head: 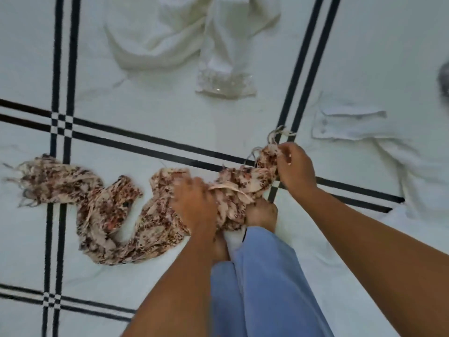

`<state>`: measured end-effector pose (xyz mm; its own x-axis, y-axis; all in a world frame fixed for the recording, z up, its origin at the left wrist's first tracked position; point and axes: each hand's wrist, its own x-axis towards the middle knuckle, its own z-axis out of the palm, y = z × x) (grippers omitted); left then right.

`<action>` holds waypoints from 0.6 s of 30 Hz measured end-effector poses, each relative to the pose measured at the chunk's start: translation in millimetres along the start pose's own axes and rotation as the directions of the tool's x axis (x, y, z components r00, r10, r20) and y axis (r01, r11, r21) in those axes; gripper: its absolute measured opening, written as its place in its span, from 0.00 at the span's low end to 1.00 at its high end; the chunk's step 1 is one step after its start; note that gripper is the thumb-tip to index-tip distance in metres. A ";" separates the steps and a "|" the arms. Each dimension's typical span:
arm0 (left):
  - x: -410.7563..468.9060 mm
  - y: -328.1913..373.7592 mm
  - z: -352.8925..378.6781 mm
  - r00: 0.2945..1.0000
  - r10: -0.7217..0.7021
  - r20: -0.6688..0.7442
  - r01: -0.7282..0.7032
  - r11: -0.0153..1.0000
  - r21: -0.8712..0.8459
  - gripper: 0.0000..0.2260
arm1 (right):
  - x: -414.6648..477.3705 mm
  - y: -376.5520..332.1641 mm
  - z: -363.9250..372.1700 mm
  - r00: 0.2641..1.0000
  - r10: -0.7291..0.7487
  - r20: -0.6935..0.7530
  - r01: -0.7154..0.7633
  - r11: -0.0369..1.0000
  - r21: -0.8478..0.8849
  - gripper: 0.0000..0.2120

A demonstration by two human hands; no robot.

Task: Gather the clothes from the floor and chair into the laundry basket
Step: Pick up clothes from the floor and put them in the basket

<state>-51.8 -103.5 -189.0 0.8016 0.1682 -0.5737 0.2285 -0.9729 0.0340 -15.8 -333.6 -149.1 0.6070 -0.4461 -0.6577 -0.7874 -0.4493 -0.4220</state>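
Both grips closed on patterned scarf [102,210]: right hand [295,166] pinches fringed end, left hand [194,205] bunches the middle. Remainder trails left across floor [170,117]. Beyond: cream garment [170,37], cut off. Right: white shirt [388,142], blurred.

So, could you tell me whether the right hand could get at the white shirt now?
Probably not yet: the right hand is gripping the patterned scarf, though the white shirt lies unobstructed beside it.
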 end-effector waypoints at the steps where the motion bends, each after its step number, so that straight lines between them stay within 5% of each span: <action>1: -3.3 -13.8 9.9 0.967 -0.147 0.208 0.171 0.980 -0.106 0.11 | 1.5 8.1 -6.3 0.999 0.026 -0.024 -0.026 1.000 0.014 0.12; 2: -8.8 -35.0 36.2 0.942 -0.197 0.273 0.253 0.948 -0.191 0.08 | 1.4 16.4 -10.9 0.997 0.056 -0.043 -0.054 0.998 0.041 0.12; 5: -54.8 -52.4 119.2 0.966 -0.256 0.025 0.254 0.938 -0.236 0.06 | -0.2 38.1 -10.6 0.990 0.113 -0.086 -0.101 0.987 0.125 0.12; 7: 4.3 -116.5 167.3 0.931 -0.294 0.218 0.344 0.905 -0.248 0.06 | -3.0 45.9 -3.5 0.989 0.122 -0.081 -0.108 0.981 0.164 0.12; 11: 79.3 -123.3 72.1 0.578 -0.555 0.598 0.781 0.589 -0.209 0.16 | -18.7 51.2 15.3 0.989 0.144 -0.040 -0.129 0.959 0.253 0.12; 12: 84.6 -100.6 37.5 0.556 -0.555 0.619 0.807 0.539 -0.241 0.16 | -25.3 49.1 18.8 0.987 0.158 -0.034 -0.143 0.949 0.282 0.11; 15: 62.8 8.3 -42.7 0.650 -0.421 0.633 0.760 0.344 -0.551 0.21 | -44.2 43.0 25.3 0.971 0.238 0.003 -0.221 0.898 0.379 0.12; 18: 19.0 106.8 -77.9 0.653 -0.116 0.749 0.742 0.300 -0.600 0.15 | -63.1 28.5 19.8 0.961 0.269 0.059 -0.264 0.834 0.484 0.18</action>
<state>30.9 -191.8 -132.5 0.0832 0.1040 -0.9911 0.9945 -0.0720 0.0759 -78.7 -302.9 -132.0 0.3652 -0.5037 -0.7829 -0.8689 0.1175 -0.4809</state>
